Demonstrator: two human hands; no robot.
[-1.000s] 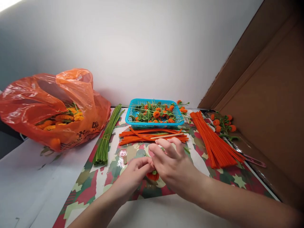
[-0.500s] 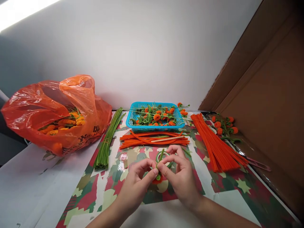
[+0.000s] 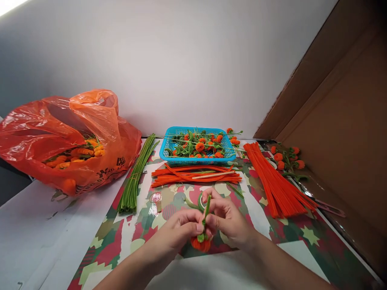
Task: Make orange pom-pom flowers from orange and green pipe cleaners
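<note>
My left hand [image 3: 178,231] and my right hand [image 3: 226,219] meet over the patterned mat [image 3: 142,225] near its front edge. Both pinch one small orange pipe-cleaner pumpkin [image 3: 200,243], which hangs just below the fingertips. Its green pipe-cleaner stem [image 3: 207,209] rises between my two thumbs and curls to the left behind my left fingers. All fingers of both hands are closed around the stem.
A blue basket [image 3: 169,150] of finished pumpkins stands at the back. Loose orange pipe cleaners [image 3: 196,174] lie before it, a larger orange bundle [image 3: 273,181] to the right, a green bundle [image 3: 136,177] to the left. An orange plastic bag [image 3: 60,137] sits far left; a cardboard wall [image 3: 341,121] rises right.
My hands drew back toward me and closed together on the pumpkin. The green stem, bent in a loop before, now stands up between my thumbs, and the pumpkin hangs lower.
</note>
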